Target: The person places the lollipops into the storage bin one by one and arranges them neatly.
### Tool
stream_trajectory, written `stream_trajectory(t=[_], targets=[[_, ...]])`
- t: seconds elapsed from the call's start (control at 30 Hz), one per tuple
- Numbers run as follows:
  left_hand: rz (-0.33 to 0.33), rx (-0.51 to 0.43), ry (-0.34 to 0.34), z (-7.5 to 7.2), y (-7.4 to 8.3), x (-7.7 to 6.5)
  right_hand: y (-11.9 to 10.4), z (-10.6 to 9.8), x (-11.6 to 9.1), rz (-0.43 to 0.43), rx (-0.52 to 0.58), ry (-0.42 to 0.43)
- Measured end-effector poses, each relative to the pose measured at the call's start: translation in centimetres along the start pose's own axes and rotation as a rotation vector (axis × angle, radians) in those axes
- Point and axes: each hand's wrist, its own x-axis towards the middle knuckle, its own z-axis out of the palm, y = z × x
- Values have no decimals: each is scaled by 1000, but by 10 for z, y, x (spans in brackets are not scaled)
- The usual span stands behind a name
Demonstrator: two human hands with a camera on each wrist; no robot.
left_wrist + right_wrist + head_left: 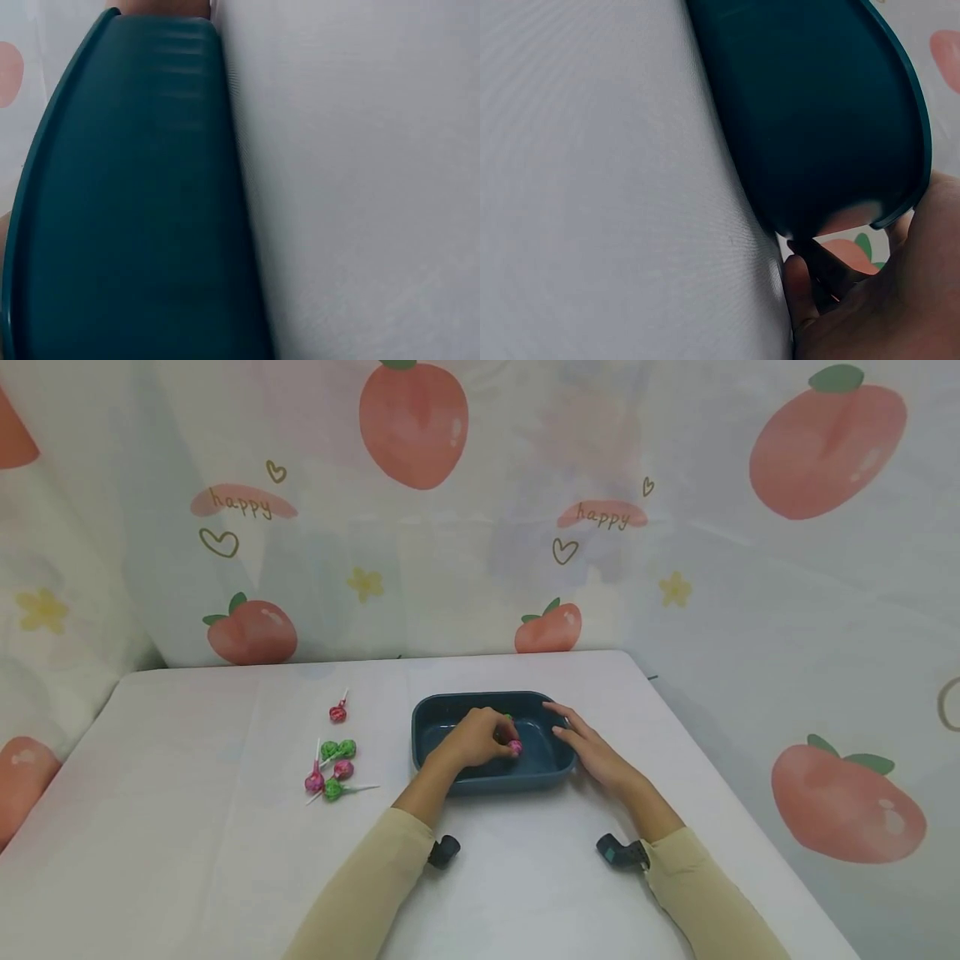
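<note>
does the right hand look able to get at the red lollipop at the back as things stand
Probably not easily: the tray and left hand lie between the right hand and the red lollipop.

Forearms (pixel 360 877) reach forward — left fingers (pixel 509 724) pinched, right fingers (pixel 576 722) spread.
</note>
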Motion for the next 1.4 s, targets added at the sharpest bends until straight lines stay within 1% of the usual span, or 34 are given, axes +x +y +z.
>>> stream_trajectory(t=[0.13, 0.3, 0.63, 0.97, 1.4], targets=[[-8, 16, 18, 2, 1, 0, 1, 0, 0, -4, 10, -4], [-26, 4, 30, 0, 3, -3, 2, 0, 0, 12, 11, 2], [-51, 41, 43, 2, -2, -1, 0, 0, -1, 29, 7, -3], [-86, 35, 78, 2, -2, -2, -5, 0, -1, 26, 21, -6], [-94, 60, 103, 1, -1, 0, -5, 1, 0, 20, 18, -3]])
